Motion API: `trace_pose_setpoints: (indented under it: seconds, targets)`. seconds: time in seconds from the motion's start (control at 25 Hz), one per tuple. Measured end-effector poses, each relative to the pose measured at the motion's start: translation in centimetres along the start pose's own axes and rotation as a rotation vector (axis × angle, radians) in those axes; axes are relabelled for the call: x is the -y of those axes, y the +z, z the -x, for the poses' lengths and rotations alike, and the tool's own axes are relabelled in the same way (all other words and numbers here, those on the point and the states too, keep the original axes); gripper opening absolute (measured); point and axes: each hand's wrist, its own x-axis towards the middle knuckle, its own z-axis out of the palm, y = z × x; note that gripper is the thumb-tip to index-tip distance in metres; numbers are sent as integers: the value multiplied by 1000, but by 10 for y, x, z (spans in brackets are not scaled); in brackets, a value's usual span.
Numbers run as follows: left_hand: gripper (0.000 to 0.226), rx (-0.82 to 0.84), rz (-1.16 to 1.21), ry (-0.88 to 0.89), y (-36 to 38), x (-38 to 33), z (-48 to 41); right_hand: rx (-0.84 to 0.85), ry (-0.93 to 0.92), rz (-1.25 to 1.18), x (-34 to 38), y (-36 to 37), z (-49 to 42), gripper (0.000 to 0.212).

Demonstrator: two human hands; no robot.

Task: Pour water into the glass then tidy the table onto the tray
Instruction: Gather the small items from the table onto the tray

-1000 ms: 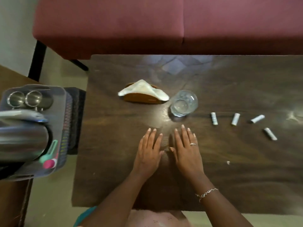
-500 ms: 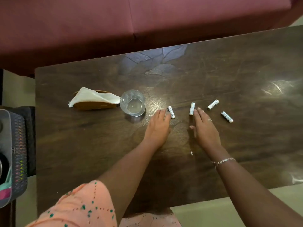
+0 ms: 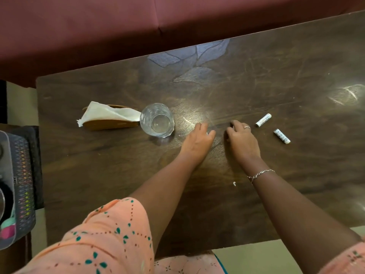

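Observation:
A clear glass (image 3: 157, 120) with a little water stands upright left of centre on the dark wooden table (image 3: 98, 175). Just right of it, my left hand (image 3: 198, 140) curls its fingers over a small white cylinder, of which only a sliver shows. My right hand (image 3: 242, 140) curls over the spot where a second cylinder lay; that one is hidden. Two more printed white cylinders lie loose to the right, one (image 3: 263, 120) farther back and one (image 3: 282, 136) nearer. The grey tray (image 3: 23, 184) is at the left edge, off the table.
A brown napkin holder (image 3: 110, 123) with a white napkin (image 3: 106, 113) touches the glass on its left. A tiny white scrap (image 3: 234, 183) lies near my right wrist. A red cushioned bench (image 3: 177, 20) runs along the far table edge.
Both hands slid right from the table's front toward the row of cylinders, then closed over the two leftmost ones. The view shifted right, so the tray is now mostly out of frame.

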Motion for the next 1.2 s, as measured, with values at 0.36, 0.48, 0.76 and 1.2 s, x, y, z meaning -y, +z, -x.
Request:
trace_pose_setpoints:
  seconds: [0.36, 0.48, 0.76, 1.2]
  targets:
    - [22, -170, 100, 84, 9, 35, 53, -210, 8, -377, 31, 23, 34, 34]
    - [21, -277, 237, -29, 11, 64, 97, -146, 196, -964, 78, 18, 58, 43]
    - [11, -474, 334, -266, -8, 168, 205, 178, 357, -1602, 220, 36, 83, 39]
    - [20, -883, 368, -879, -35, 345, 344, 402, -323, -965, 498, 36, 49, 28]
